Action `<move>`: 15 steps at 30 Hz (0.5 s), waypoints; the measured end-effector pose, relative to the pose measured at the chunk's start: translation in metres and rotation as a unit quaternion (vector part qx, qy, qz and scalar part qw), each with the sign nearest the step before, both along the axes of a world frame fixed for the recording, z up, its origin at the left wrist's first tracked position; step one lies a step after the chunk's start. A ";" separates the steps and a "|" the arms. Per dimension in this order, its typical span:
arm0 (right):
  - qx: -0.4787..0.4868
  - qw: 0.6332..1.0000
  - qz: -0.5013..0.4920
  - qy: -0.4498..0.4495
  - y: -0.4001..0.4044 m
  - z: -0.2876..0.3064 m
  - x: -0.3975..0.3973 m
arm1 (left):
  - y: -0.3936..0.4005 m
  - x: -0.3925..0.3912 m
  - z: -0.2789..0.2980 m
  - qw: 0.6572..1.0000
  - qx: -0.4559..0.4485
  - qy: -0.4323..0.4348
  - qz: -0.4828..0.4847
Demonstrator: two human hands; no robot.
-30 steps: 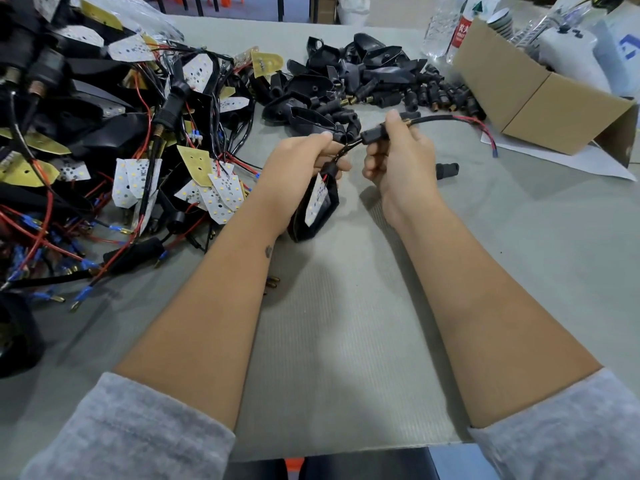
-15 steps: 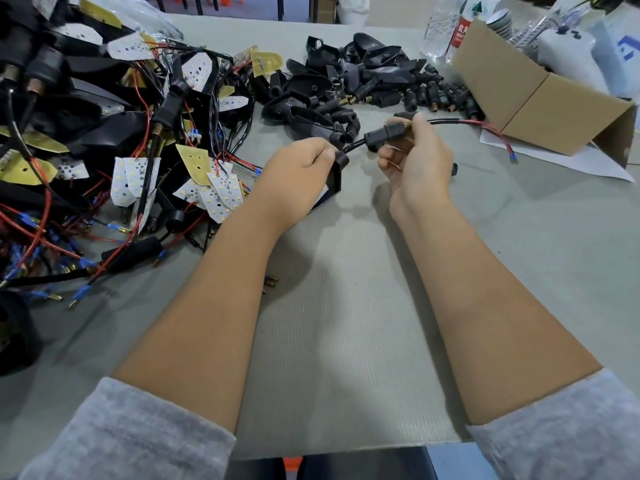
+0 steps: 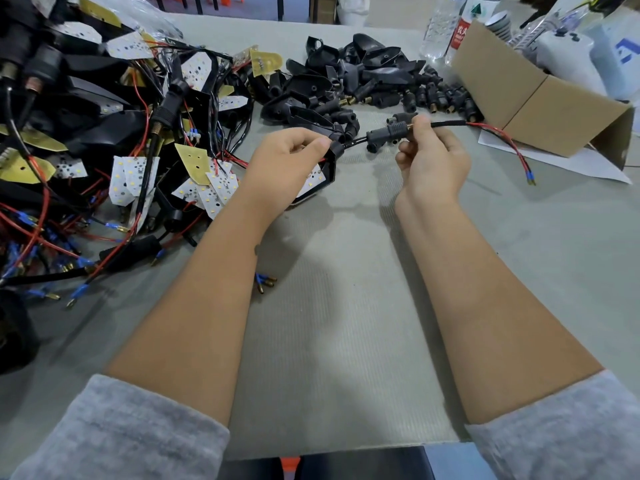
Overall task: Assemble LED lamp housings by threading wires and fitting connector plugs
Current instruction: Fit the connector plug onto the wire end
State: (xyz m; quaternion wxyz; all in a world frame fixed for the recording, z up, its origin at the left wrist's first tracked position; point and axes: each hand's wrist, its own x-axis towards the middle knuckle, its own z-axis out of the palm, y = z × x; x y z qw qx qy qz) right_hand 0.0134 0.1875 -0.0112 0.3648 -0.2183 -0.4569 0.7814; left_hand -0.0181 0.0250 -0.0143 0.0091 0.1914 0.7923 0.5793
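Surroundings: a grey surface (image 3: 346, 341) carries a tangled heap of wired lamp boards (image 3: 131, 150) from 9 to 11 o'clock, too knotted to count. A pile of black housings and plugs (image 3: 363, 81) lies at 12 o'clock, directly behind the hands, number uncertain. One open cardboard box (image 3: 526, 95) sits at 1 to 2 o'clock on a white sheet (image 3: 581, 164). Two clear bottles (image 3: 446, 26) stand behind the box. Loose blue-sleeved terminals (image 3: 265, 283) lie beside the left forearm.

Work item: one lamp housing (image 3: 325, 171), just above centre, held off the surface by the left hand (image 3: 287, 161), fingers curled round its upper end. One black cable (image 3: 446, 124) runs from the housing toward 2 o'clock, carrying one black plug (image 3: 388, 133). Red and black leads (image 3: 502, 140) trail from the cable's end, finishing in blue terminals.

Right hand (image 3: 433, 164): raised, palm toward the camera, fingers pinching the cable just right of the plug. Both forearms are bare, grey sleeves pushed up.
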 end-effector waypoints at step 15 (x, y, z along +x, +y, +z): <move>0.073 0.997 -0.028 -0.012 -0.007 -0.001 0.000 | -0.010 -0.010 -0.002 1.000 -0.011 -0.012 -0.001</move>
